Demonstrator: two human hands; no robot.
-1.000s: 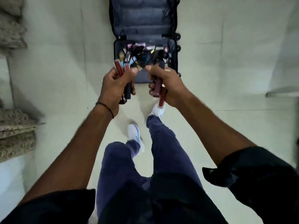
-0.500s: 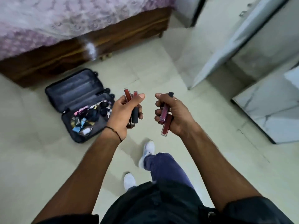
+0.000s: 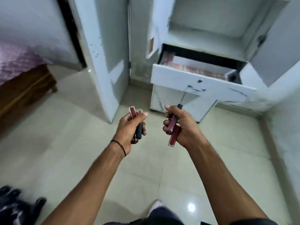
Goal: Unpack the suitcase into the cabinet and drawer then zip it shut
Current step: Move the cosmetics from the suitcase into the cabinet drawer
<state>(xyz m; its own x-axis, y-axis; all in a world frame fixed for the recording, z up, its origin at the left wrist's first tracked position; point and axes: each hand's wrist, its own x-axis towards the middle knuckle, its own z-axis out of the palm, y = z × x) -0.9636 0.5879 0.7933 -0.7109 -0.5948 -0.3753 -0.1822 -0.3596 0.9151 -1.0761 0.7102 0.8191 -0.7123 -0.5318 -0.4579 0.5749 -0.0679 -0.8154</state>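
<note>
My left hand (image 3: 129, 127) grips a bunch of lip gloss tubes (image 3: 133, 112), red with dark caps, held upright. My right hand (image 3: 181, 125) grips more lip gloss tubes (image 3: 172, 125), pink and dark red, their ends sticking out below the fist. Both hands hang at mid-frame above the tiled floor. Ahead stands a white cabinet (image 3: 211, 21) with its doors open and a bare shelf inside. Its white drawer (image 3: 194, 80) is pulled out, lined with patterned paper. Only a corner of the black suitcase (image 3: 17, 207) shows at the bottom left.
An open cabinet door (image 3: 105, 46) juts toward me left of the drawer. A second door (image 3: 279, 46) stands open on the right. A wooden bed frame (image 3: 26, 90) with a pink cover sits at the far left. Pale floor tiles (image 3: 65, 143) lie between me and the cabinet.
My view has swung from the suitcase past the bed to the cabinet and open drawer. The suitcase slid to the bottom left. Both hands keep the same hold on the tubes.
</note>
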